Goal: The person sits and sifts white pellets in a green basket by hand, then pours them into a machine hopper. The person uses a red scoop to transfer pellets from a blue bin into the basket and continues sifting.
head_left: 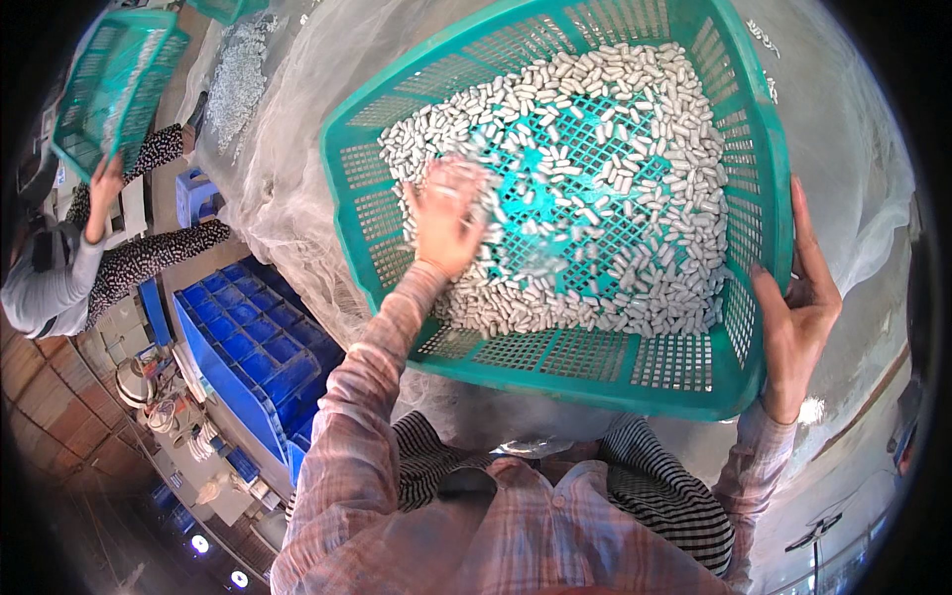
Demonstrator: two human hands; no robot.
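Observation:
A large green plastic basket [635, 372] with slotted walls and a mesh bottom sits tilted in front of me. Small white capsule-shaped pieces [684, 213] lie in it, heaped thickly along the sides and thinner over the middle, where the green mesh shows. My left hand [451, 218] is inside at the left, palm down among the pieces, thumb apart and fingers stretched out but blurred. Some pieces beside it are smeared by motion too. On the right, my right hand [798, 322] grips the basket's rim, thumb on the near side and fingers along the outer wall.
Sheer white netting [297, 198] is spread under and around the basket. A blue plastic crate [248, 347] stands at the left, near a blue stool [198, 196]. Further left another person [59, 268] holds a second green basket [119, 84]. More white pieces [236, 84] lie at the back left.

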